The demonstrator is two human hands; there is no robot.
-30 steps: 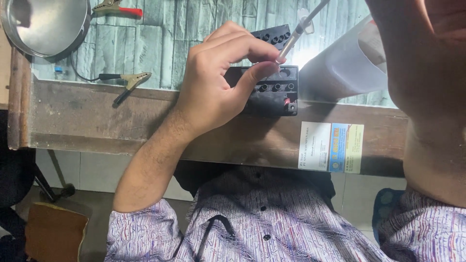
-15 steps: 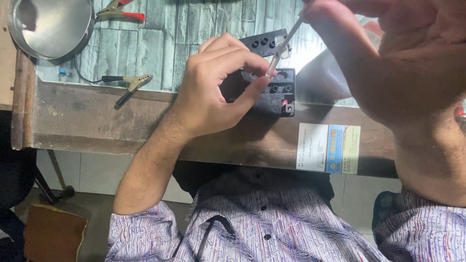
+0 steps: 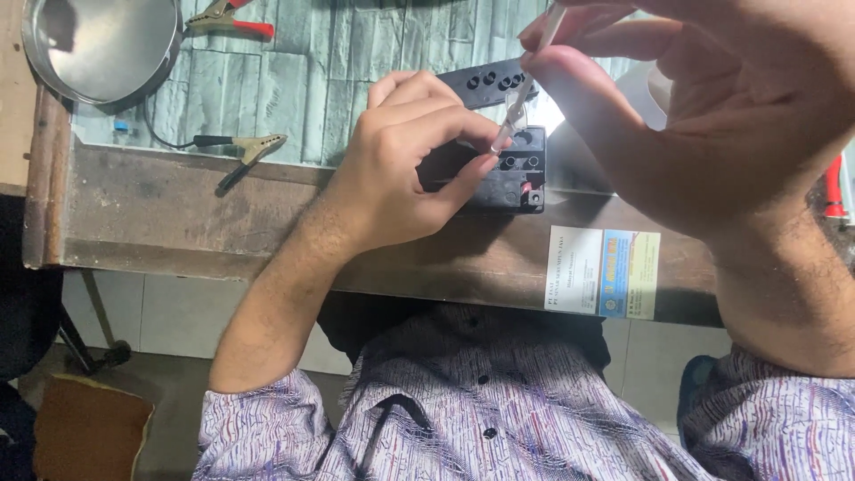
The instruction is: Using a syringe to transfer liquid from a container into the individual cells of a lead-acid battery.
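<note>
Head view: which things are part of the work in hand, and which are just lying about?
In hand:
left hand and right hand, both with a grip on the clear thin tube
black battery under the tube's tip
black cap strip

Lying about:
metal bowl
red-handled clip
black-handled clip
sticker

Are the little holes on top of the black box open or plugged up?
Open. The black box shows dark, uncovered round holes along its top; others hide behind the left hand.
</note>
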